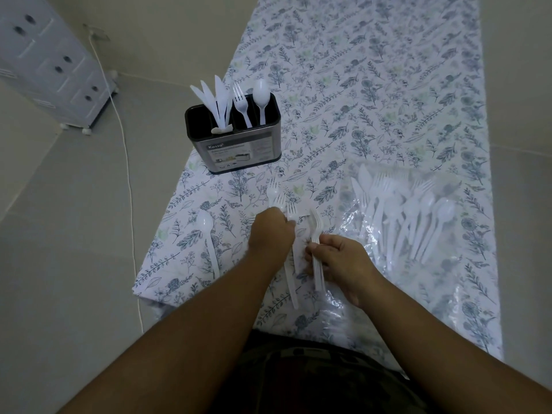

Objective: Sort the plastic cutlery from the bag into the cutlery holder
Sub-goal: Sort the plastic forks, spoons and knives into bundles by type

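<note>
The black and steel cutlery holder (239, 150) stands at the table's left edge, with white knives (215, 98), forks (240, 104) and a spoon (260, 98) upright in separate compartments. The clear plastic bag (397, 210) lies to the right with several white spoons, forks and knives on it. My right hand (337, 264) grips a stack of white forks (316, 234) held on edge. My left hand (270, 234) is closed on forks (282, 201) lying on the cloth. A loose white spoon (207, 234) lies to the left of my hands.
The table has a floral cloth (358, 85). Its left edge drops to a tiled floor, where a white cable (125, 150) runs and a white drawer unit on wheels (56, 64) stands at the far left.
</note>
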Available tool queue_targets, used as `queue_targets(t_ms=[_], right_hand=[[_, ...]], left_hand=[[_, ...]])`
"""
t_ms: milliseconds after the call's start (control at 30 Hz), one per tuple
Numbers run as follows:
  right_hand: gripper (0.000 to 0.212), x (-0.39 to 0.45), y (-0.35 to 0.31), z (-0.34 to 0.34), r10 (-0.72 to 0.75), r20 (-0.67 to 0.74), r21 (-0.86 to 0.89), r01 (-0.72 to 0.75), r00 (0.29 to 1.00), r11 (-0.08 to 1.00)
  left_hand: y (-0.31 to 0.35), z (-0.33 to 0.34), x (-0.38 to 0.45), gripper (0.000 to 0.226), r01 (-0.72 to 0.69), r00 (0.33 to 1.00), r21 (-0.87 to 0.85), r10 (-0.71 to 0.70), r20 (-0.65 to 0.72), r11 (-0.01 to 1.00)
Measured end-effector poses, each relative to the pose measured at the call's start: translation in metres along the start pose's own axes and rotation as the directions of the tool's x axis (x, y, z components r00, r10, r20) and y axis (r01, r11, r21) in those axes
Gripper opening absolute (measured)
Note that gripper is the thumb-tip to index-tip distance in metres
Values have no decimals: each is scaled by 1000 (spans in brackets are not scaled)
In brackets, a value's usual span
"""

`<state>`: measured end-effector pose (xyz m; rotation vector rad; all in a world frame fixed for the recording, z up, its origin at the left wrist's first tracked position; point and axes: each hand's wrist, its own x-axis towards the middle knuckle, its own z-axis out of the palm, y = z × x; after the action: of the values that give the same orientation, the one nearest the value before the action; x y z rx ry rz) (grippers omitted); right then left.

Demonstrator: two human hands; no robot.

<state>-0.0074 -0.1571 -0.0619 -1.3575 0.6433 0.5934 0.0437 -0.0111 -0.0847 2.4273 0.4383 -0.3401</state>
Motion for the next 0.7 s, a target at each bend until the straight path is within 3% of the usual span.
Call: queue_targets(t_ms=[167, 267, 367, 500, 700], right_hand=[[6, 5, -2, -8, -135, -61, -153, 124, 989, 980], [9, 10, -2, -11, -244, -78, -310, 209, 967, 927], [37, 12, -4, -8, -307, -55, -409, 259, 950, 875], [36, 8, -7, -3, -271, 30, -329, 265, 962, 906], [34, 11, -4, -2, -211, 30, -286, 211, 977, 935]], left_hand=[[7, -2, -6, 15, -48, 999, -182, 46, -16, 982], [12, -6, -16, 16, -11, 998, -331, 28, 47, 943], [12, -8, -25, 19, 119, 984, -542, -27, 175, 832], [10, -10, -28, 16, 124, 986, -646, -21, 165, 753], [1, -11, -33, 25, 92, 977, -605, 47, 209, 791]])
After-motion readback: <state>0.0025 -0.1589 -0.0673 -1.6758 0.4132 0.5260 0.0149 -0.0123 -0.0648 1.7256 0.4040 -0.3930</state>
